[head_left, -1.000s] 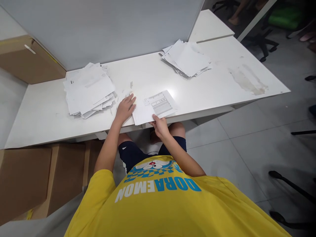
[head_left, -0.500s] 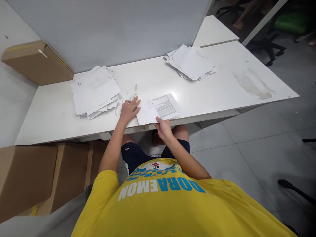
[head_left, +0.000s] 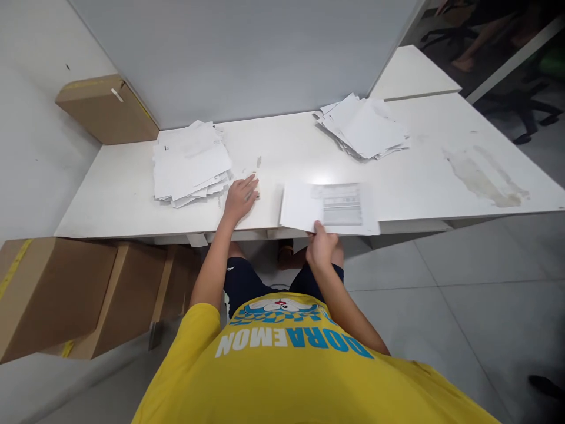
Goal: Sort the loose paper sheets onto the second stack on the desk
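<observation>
My right hand (head_left: 322,247) grips a thin sheaf of white paper sheets (head_left: 304,206) by its near edge, thumb on top. A printed grey table of rows shows on the sheaf's right half, slightly blurred. The sheaf is over the desk's front edge. To its left and apart from it, my left hand (head_left: 241,199) rests on the white desk (head_left: 282,147) with fingers stretched out. A small dark mark or bit shows by its fingertips; I cannot tell what it is. A messy paper pile (head_left: 192,165) lies just beyond my left hand.
Another paper pile (head_left: 364,126) lies at the back right, against the grey partition (head_left: 247,53). A cardboard box (head_left: 108,109) stands in the desk's back left corner. More cardboard boxes (head_left: 79,288) are below the left front edge. A stain (head_left: 485,176) marks the right side.
My right hand has moved the sheaf to the right, away from my left hand, and turned it squarer to the desk edge. The left hand stays on the desk. The view has shifted left.
</observation>
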`<state>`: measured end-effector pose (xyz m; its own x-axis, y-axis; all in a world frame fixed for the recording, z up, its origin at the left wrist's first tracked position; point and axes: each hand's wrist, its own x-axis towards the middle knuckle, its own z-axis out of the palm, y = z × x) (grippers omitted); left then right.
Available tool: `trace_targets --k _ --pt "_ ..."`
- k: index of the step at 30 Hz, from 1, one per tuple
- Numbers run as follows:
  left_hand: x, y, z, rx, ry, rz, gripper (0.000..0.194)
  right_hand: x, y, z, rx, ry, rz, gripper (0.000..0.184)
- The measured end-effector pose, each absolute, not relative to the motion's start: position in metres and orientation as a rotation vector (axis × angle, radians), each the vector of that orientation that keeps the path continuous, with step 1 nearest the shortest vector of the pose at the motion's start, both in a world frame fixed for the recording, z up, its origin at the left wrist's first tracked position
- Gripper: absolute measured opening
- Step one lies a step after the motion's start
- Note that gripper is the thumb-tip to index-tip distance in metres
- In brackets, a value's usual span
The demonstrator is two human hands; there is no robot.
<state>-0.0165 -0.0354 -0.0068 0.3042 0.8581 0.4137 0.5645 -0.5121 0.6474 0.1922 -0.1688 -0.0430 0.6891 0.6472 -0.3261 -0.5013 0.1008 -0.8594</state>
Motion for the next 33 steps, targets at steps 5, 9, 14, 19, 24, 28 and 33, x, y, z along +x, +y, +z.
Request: trace_targets --k 5,9,14,19,24,28,33 --pt "-0.055 -0.024 0.003 2.126 1.931 1.192 0.055 0.264 -0.104 -0.040 -1.187 -0.148 0.592 0.037" --pt "-0.085 -0.008 0.008 1.948 2.409 0.895 0.076 0.316 -0.008 -0.025 -1.182 -0.172 0.553 0.041" --pt "-0.107 -0.002 0.006 2.049 2.431 0.846 0.068 0.358 0.092 -0.014 -1.322 -0.226 0.526 0.032" --pt "-0.138 0.006 0.016 2.058 2.371 0.893 0.055 0.375 0.113 -0.018 -1.404 -0.278 0.966 0.022" --pt "-0.159 0.009 0.030 1.977 2.297 0.888 0.049 0.379 0.109 -0.028 -1.277 -0.356 1.253 0.034" --pt "-0.158 0.004 0.037 1.862 2.222 0.985 0.040 0.383 0.108 -0.033 -1.136 -0.389 1.266 0.033" --pt "-0.146 0.005 0.050 1.608 2.350 1.182 0.022 0.388 0.101 -0.034 -0.993 -0.418 1.303 0.028"
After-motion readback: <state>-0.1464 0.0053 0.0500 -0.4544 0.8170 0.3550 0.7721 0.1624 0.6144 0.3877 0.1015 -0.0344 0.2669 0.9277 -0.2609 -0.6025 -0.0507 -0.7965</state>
